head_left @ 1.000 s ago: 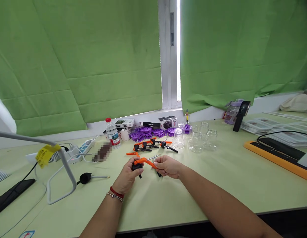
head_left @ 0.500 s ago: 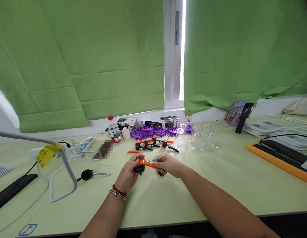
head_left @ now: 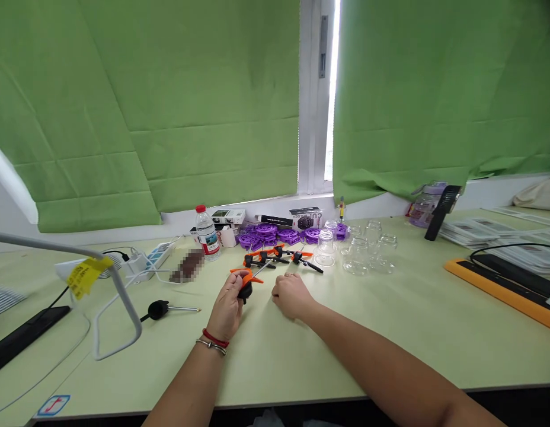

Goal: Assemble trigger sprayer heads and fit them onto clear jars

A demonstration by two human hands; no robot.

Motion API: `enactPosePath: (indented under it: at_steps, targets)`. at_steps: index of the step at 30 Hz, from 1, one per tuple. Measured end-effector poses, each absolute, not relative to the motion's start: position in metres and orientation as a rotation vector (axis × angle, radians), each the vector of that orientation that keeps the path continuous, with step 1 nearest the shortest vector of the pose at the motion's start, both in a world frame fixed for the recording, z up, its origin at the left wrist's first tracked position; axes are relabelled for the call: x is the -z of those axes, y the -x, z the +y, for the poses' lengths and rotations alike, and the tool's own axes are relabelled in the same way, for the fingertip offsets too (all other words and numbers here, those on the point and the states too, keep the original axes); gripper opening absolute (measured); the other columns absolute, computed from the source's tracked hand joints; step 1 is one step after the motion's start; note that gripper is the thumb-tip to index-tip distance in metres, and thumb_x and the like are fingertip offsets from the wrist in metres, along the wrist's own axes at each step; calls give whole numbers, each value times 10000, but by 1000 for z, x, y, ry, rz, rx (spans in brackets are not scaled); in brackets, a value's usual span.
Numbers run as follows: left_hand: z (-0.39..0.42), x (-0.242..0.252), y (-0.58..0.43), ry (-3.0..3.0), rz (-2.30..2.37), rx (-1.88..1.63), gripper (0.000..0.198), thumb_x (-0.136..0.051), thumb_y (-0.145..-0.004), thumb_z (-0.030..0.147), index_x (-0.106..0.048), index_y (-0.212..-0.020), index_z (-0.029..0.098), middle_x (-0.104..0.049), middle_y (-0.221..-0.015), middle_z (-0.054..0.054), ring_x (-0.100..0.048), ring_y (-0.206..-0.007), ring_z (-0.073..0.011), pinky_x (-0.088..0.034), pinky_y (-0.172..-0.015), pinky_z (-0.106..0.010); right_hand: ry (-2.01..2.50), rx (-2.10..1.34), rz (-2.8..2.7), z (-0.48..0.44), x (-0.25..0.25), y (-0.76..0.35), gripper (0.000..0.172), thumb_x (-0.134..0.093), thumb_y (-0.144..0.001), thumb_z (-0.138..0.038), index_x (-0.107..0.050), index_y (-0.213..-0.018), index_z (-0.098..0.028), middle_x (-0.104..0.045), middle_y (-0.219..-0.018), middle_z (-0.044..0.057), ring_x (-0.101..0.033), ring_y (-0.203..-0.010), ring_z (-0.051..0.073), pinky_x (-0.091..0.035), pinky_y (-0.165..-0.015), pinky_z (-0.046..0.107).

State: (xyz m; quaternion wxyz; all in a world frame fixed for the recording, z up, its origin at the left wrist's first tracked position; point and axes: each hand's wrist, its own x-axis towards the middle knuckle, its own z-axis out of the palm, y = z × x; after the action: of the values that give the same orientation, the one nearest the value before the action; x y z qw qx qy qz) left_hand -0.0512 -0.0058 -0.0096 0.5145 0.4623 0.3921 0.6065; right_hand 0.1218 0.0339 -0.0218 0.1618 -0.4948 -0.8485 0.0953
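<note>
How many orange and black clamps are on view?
4, maybe more: one clamp in the left hand, three clustered on the table before the purple parts; overlaps may hide others.

Left hand [head_left: 227,303] grips an orange-black clamp [head_left: 246,281]; right hand [head_left: 291,295] rests on table [head_left: 390,320].

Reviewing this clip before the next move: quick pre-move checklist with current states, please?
1. Left hand has a firm grip on the orange-and-black clamp: ok, fingers wrapped round its black body.
2. Right hand free: cannot tell, it is curled low over the table and may hide a small part.
3. Metal rod seated in the clamp: cannot tell, too small.
4. Spare clamps within reach: ok, lying just beyond the hands.
5. Glass jars out of the way: ok, standing apart to the right.
6. Water bottle upright: ok.
</note>
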Motion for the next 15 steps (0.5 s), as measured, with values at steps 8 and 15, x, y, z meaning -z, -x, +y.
enactPosePath:
  at_steps: [8, 15]
  targets:
    - [-6, 14, 52, -1117, 915, -1452, 426, -553, -830, 535, -652, -1068, 195, -603, -981, -63, -436, -723, -142, -357, -648, -253, 1194, 308, -2690, 24, 40, -119, 161, -557, -742, -71, -690, -712, -157, -630, -743, 95, -496, -892, 239, -275, -859, 378]
    - [-4, 15, 51, -1126, 915, -1453, 453, -572, -809, 547, -684, -1036, 171, -603, -854, -61, -438, -694, -146, -356, -634, -263, 1139, 493, -2698, 23, 46, -117, 183, -556, -769, -82, -702, -693, -161, -624, -723, 115, -489, -869, 247, -301, -857, 393]
